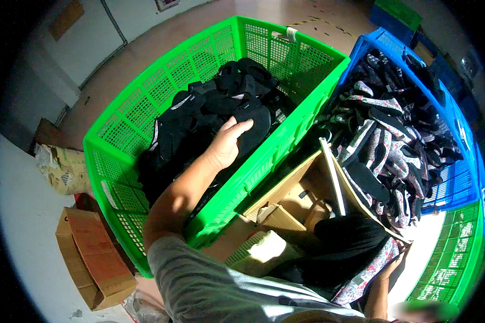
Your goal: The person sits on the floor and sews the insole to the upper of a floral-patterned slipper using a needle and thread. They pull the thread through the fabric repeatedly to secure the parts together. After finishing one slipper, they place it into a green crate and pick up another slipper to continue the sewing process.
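Observation:
My left hand (227,144) reaches into a large green mesh basket (170,67). Its thumb lies over a flat black slipper (258,125), and the fingers are curled beneath it. Other black slippers (221,89) are heaped around it, some with pale edges. At the lower right, close to my body, my right hand (383,275) is closed around the edge of a floral-patterned slipper (364,277); its fingertips are partly hidden. Against that piece lies a bulky black item (350,237) whose kind I cannot make out.
A blue basket (471,156) at the right is piled with floral and black slippers (396,151). Between the baskets stands an open cardboard box (288,196). Another green basket (452,258) stands at lower right. A carton (94,253) and a bundled sack (64,169) lie on the left.

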A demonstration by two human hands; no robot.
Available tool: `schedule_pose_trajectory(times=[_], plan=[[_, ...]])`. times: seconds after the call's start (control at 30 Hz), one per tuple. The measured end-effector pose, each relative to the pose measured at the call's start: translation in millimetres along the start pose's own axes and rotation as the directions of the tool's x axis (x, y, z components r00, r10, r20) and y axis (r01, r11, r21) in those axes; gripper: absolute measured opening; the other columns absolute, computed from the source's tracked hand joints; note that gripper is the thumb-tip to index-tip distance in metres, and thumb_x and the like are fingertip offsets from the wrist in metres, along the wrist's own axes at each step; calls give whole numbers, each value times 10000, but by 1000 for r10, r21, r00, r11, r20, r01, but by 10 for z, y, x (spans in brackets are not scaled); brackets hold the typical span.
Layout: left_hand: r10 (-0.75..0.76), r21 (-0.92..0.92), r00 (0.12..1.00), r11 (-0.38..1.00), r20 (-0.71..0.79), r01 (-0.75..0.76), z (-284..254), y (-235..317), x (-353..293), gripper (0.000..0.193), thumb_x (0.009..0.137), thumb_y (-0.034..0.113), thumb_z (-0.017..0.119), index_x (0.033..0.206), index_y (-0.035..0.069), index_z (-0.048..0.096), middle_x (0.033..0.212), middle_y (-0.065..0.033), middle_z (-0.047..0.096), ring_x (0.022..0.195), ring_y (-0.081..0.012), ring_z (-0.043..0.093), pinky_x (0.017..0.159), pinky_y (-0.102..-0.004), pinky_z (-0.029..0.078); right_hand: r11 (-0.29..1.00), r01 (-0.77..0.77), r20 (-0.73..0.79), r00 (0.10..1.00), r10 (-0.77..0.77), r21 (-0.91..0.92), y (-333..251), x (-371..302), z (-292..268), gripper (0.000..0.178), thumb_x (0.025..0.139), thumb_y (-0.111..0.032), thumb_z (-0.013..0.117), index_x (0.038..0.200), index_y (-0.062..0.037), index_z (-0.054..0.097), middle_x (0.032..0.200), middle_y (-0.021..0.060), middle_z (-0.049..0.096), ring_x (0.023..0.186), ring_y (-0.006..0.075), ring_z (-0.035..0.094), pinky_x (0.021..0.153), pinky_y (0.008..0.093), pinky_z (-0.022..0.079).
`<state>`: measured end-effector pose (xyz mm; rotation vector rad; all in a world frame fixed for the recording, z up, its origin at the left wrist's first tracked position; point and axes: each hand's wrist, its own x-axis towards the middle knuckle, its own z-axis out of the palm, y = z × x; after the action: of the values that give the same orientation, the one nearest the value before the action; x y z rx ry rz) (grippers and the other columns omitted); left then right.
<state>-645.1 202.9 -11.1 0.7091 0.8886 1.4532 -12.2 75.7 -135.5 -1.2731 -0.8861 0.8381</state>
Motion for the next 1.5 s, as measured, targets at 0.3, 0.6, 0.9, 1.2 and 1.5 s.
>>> schedule_pose_trajectory(times=[0.3, 0.6, 0.9, 1.2, 1.5], plan=[[552, 604, 828, 628, 98, -491, 339, -121, -172, 218, 960, 178, 619, 1013, 5, 498, 821, -128, 663, 773, -161, 646, 710, -337, 514, 990, 70, -27, 997, -74, -122, 78, 16, -88, 506, 1053, -405, 354, 1117, 30, 605, 1086, 98, 632, 1056, 216, 580, 1024, 387, 416], [626, 627, 766, 541, 146, -561, 523, -203, -326, 240, 892, 108, 716, 990, 26, 513, 754, -106, 690, 652, -145, 657, 604, -296, 498, 996, 44, 20, 999, -42, -73, 128, 53, -167, 477, 1047, -391, 370, 1128, 24, 592, 1105, 99, 622, 1081, 219, 570, 1047, 390, 398], [666, 708, 732, 448, 143, -546, 501, -203, -339, 269, 862, 104, 749, 923, 47, 493, 631, -77, 606, 521, -144, 552, 510, -300, 440, 990, 92, 56, 995, -86, -110, 228, 91, -279, 438, 1038, -363, 359, 1169, 6, 556, 1152, 102, 607, 1121, 230, 556, 1077, 409, 384], [680, 762, 707, 351, 192, -544, 575, -157, -425, 278, 848, 137, 766, 912, 49, 510, 593, -73, 550, 480, -148, 501, 462, -305, 396, 986, 102, 44, 994, -97, -134, 260, 119, -304, 480, 1044, -411, 349, 1152, 5, 563, 1144, 104, 608, 1106, 229, 561, 1065, 410, 391], [610, 788, 738, 287, 288, -545, 607, -90, -553, 193, 833, 44, 748, 870, 30, 559, 674, -53, 622, 596, -86, 574, 549, -254, 455, 996, 71, 20, 997, -69, -62, 172, 74, -169, 457, 1039, -410, 374, 1134, -6, 566, 1106, 97, 606, 1076, 230, 566, 1037, 405, 410]])
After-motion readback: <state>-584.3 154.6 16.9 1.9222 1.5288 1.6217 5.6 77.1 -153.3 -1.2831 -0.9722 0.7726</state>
